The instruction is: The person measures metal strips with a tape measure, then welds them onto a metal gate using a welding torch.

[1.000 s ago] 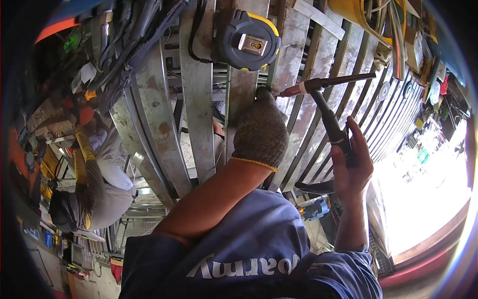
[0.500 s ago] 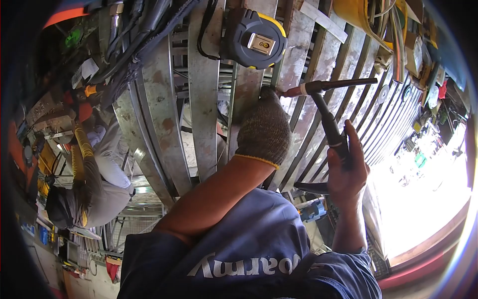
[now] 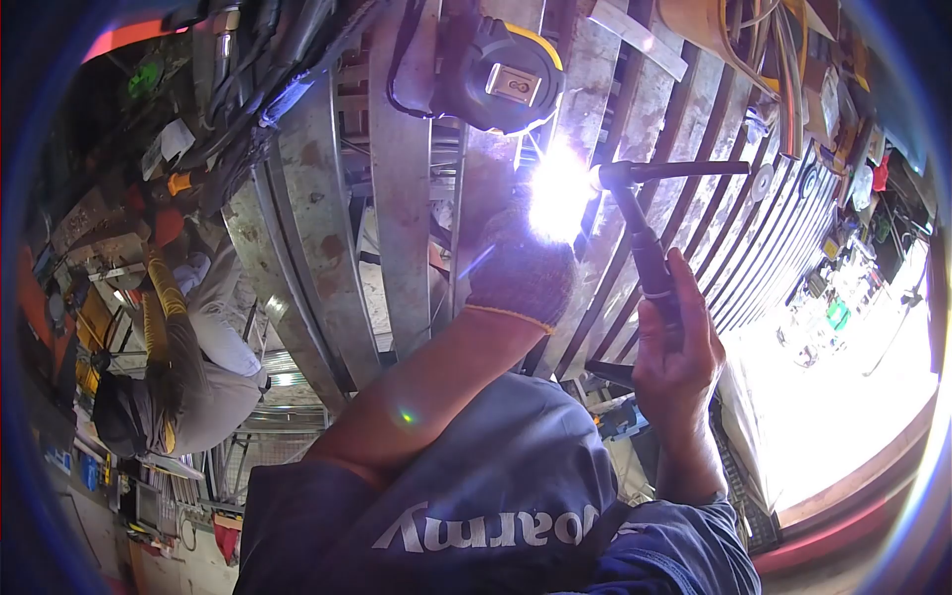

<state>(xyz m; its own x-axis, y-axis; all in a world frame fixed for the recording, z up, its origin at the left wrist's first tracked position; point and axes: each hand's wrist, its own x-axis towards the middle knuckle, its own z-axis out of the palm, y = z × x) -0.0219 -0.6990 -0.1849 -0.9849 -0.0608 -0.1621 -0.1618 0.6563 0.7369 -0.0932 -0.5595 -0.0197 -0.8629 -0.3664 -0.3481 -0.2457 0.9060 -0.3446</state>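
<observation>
My right hand (image 3: 679,362), bare, is wrapped around the dark handle of a TIG welding torch (image 3: 650,253). The torch head points left, and at its tip burns a dazzling white arc (image 3: 560,193). Close below the arc is my left hand (image 3: 521,273) in a grey knitted glove, bunched closed against the metal bars (image 3: 402,198); glare hides its fingertips and whatever they grip. Just above the arc a black and yellow tape measure (image 3: 511,84) lies on the bars.
Cables (image 3: 288,59) run across the upper left. A flat metal strip (image 3: 640,38) and a disc (image 3: 762,183) rest on the bars at the upper right. Another person (image 3: 203,392) crouches at the left. Bright light fills the right side.
The arc has lit at the torch tip, flooding the bars and glove with light. My right hand has shifted slightly left and tightened around the torch handle.
</observation>
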